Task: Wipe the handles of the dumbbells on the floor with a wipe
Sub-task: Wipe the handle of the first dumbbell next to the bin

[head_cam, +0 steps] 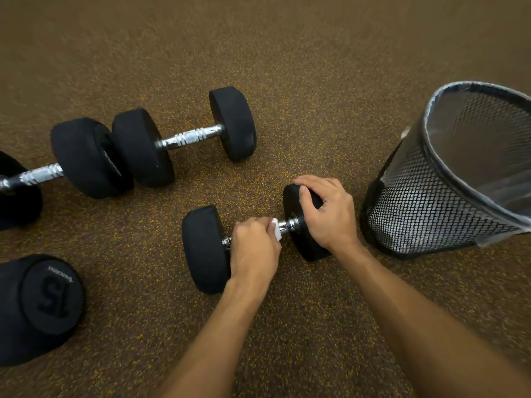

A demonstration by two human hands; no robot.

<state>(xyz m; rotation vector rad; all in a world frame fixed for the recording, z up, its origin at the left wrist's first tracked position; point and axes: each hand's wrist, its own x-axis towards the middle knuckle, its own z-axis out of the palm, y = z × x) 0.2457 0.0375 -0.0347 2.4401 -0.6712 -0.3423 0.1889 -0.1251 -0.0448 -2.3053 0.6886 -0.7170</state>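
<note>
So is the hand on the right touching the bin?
Apart. The head view shows the right hand resting on the dumbbell's end weight, with a strip of floor between it and the mesh bin.

We see even, fairly bright indoor light with a warm cast over the speckled floor (301, 81), which dims a little toward the far top edge, and shadows under the dumbbell heads stay soft and short. Glare sits on the chrome handle (189, 137) of the far dumbbell and on the clear liner (448, 133) inside the mesh bin. The wide-angle lens bows the edges, and we find the forearms at the bottom softly blurred.
</note>
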